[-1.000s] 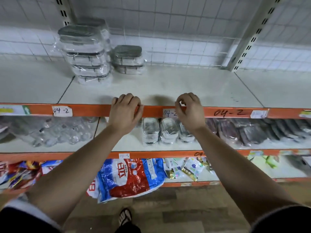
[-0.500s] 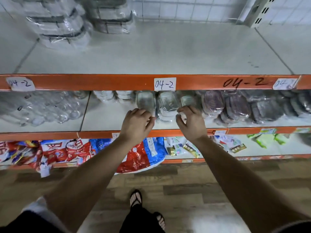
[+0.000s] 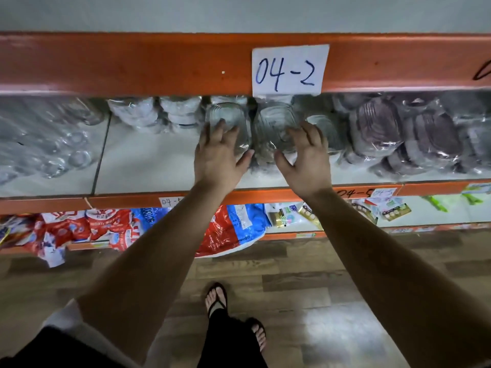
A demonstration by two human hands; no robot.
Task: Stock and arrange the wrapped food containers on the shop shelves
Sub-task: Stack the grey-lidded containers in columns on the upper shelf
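At frame centre, under the orange beam (image 3: 132, 62), the left hand (image 3: 219, 158) and right hand (image 3: 305, 160), each grip wide and holding nothing, spread over wrapped food containers (image 3: 271, 120) on the middle shelf (image 3: 148, 166). Bare shelf opens to their left; darker packs (image 3: 377, 131) crowd the right.

Counted three clear rectangular film-wrapped food containers (image 3: 273, 128); two stacks of white round wrapped tubs (image 3: 132, 112); dark brown wrapped containers (image 3: 377, 131) were too blurred to count; one white handwritten paper label (image 3: 289, 69) read "04-2".

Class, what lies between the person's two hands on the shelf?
In the head view, a wrapped container lies between the left hand and the right hand.
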